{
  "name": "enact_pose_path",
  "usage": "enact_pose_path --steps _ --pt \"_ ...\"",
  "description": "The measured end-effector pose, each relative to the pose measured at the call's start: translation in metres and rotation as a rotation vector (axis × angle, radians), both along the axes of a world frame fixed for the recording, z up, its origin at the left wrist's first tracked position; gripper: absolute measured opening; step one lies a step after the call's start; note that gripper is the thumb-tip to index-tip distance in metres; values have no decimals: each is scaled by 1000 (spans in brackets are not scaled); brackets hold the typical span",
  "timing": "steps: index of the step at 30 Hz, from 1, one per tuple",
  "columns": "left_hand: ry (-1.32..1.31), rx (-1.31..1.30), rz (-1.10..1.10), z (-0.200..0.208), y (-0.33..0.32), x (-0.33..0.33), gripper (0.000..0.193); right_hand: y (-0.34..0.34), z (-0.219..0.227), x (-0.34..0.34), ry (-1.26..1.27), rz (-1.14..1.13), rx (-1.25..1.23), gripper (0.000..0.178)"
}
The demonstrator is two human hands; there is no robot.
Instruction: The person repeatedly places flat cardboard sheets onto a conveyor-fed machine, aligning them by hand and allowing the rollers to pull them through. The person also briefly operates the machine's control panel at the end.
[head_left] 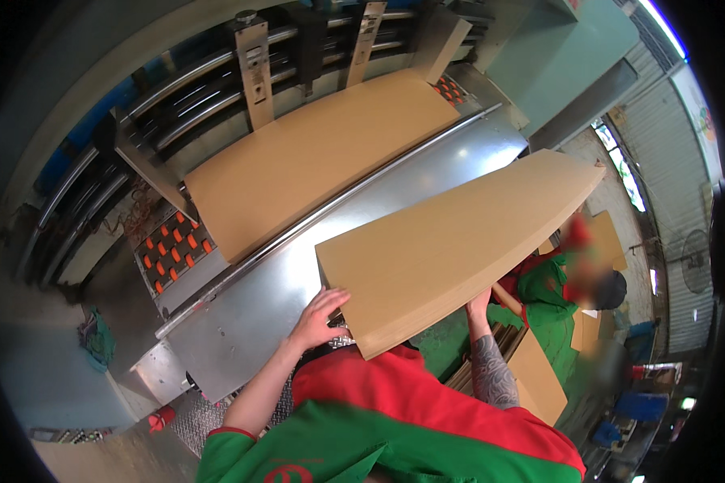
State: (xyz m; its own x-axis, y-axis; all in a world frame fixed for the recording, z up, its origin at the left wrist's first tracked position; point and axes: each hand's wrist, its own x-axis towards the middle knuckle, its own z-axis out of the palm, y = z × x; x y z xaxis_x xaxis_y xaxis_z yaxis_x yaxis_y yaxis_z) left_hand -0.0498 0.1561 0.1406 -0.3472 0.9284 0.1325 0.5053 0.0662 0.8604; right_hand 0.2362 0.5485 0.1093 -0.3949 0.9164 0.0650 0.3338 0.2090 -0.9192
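A thick stack of brown cardboard sheets slants across the middle, its far end raised to the right. My left hand lies against the stack's near left end, fingers stretched and spread, thumb apart. Below the stack's near long edge, my right hand grips from underneath; its fingers are mostly hidden by the sheets. Beyond the stack, another brown cardboard sheet or pile lies flat on the machine's feed bed, up against its upright metal guides.
A shiny metal table runs along the machine, with a bar at its far edge. Orange rollers sit at the bed's left. To the right, a co-worker in a green and red shirt stands close to the stack, near more cardboard.
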Motion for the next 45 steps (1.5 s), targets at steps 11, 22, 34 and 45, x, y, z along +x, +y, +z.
enact_pose_path --steps 11,22,34,45 --pt "126 107 544 13 -34 6 65 2 33 -172 133 271 153 84" --pt "-76 312 987 24 18 -6 61 62 179 -250 -429 552 919 107" --pt "-407 566 1036 66 59 -87 138 123 228 -356 -408 1097 995 83" --pt "-384 437 1103 50 75 -65 88 136 211 -357 -289 1022 1138 70"
